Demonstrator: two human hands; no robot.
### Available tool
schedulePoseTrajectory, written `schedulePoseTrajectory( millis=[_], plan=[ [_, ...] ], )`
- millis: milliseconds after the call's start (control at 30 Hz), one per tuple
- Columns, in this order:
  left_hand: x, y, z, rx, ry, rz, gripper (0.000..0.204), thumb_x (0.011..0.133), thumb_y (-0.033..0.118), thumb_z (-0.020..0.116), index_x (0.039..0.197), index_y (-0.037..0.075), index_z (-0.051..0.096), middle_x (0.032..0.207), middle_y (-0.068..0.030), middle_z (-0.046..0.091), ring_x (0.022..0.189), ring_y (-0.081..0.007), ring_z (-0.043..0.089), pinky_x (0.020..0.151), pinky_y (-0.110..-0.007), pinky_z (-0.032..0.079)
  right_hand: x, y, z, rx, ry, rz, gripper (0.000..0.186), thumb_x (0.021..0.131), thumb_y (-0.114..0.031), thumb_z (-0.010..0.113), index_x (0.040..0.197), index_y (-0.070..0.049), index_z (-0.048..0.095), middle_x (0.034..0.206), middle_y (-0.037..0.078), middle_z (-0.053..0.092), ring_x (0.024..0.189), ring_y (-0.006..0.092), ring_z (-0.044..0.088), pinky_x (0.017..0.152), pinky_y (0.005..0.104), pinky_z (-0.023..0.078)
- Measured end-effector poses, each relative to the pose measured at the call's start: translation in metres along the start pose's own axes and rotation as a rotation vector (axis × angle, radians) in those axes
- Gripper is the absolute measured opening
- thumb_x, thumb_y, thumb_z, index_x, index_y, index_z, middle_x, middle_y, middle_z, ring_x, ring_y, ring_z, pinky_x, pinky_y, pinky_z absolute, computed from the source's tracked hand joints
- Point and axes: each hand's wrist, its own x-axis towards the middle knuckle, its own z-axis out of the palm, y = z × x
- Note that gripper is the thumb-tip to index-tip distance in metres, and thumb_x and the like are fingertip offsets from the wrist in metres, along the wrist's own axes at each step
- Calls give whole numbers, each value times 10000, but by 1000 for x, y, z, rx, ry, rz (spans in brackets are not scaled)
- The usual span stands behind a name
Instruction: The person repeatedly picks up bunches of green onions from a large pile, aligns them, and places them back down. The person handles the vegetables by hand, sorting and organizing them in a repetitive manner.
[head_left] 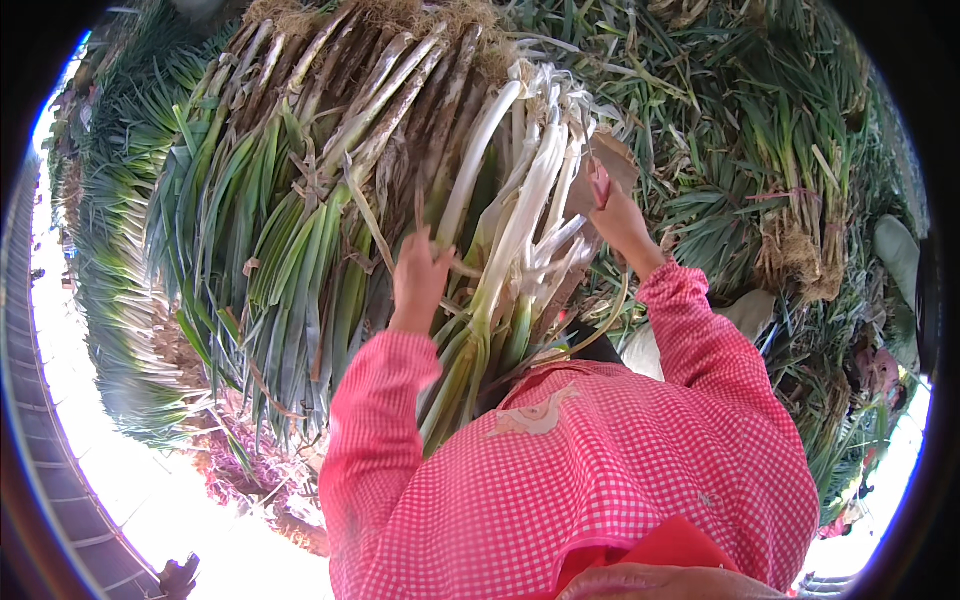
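Head view, the only one: looking down over a pink-and-white checked smock (600, 470) filling the lower centre, with both sleeves running upward into a mass of long green onions. At centre, a handful of peeled white stalks (520, 190), clean and pale, fanning from the upper middle of the frame down toward the lap, green tops tucked against the body. Left hand (420, 275) just left of centre, fingers curled loosely around the lower part of those stalks and some dry husk, grasping rather than clenched hard. Right hand (610, 215) right of centre, closed around something small and reddish at its top, too blurred to name; touching the upper ends of the white stalks. To the upper left, a large bundle of unpeeled onions (330, 120), stalks brown and dirty, roots at the top edge, green leaves drooping toward the lower left. More tied bundles (800, 220) piled at the right, well apart from the hands. Bright pale ground (150, 500) at the lower left. Judging by this: mid-way through stripping the outer skins, a few stalks cleaned, the big bundle untouched. Next move probably calling for a firm hold low on the stalks with the left and a downward pull of loose skin with the right, without snapping the white shafts.
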Motion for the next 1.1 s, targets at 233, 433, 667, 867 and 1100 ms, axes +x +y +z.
schedulePoseTrajectory(
  millis=[233,433,667,867,1100],
  plan=[
    [-17,28,73,-33,-305,-179,393,909,194,575,1253,16,513,1081,-178,594,1006,-370,557,864,-465,468,-61,64,46,-190,-97,-339,308,870,-172,529,1147,-53,465,774,226,642,754,419,641,714,501,496],
    [-21,22,89,-117,-29,1,294,882,185,599,1133,32,597,1074,-180,591,1009,-383,550,885,-458,460,-57,41,37,-348,-328,-341,389,836,-154,542,1203,-44,481,869,244,659,768,413,648,716,504,502],
    [20,-22,64,120,-114,-158,247,848,209,648,1022,38,612,1017,-163,625,1002,-349,590,847,-463,487,-20,-52,-34,50,-88,23,290,919,-177,536,1139,12,552,861,228,659,729,351,672,664,473,523],
    [29,-8,86,333,-218,-318,419,766,278,750,1044,73,513,998,-158,616,968,-328,634,752,-471,540,-34,-30,-3,-257,-178,-221,369,832,-131,575,1176,-5,529,940,249,668,920,429,650,826,488,505],
    [6,6,21,234,-77,-193,380,823,273,706,1070,43,531,1047,-170,597,955,-349,626,766,-457,520,-43,50,-13,-257,-111,-297,421,777,-213,605,1127,-13,482,857,266,644,810,464,631,755,527,496]
  ],
)
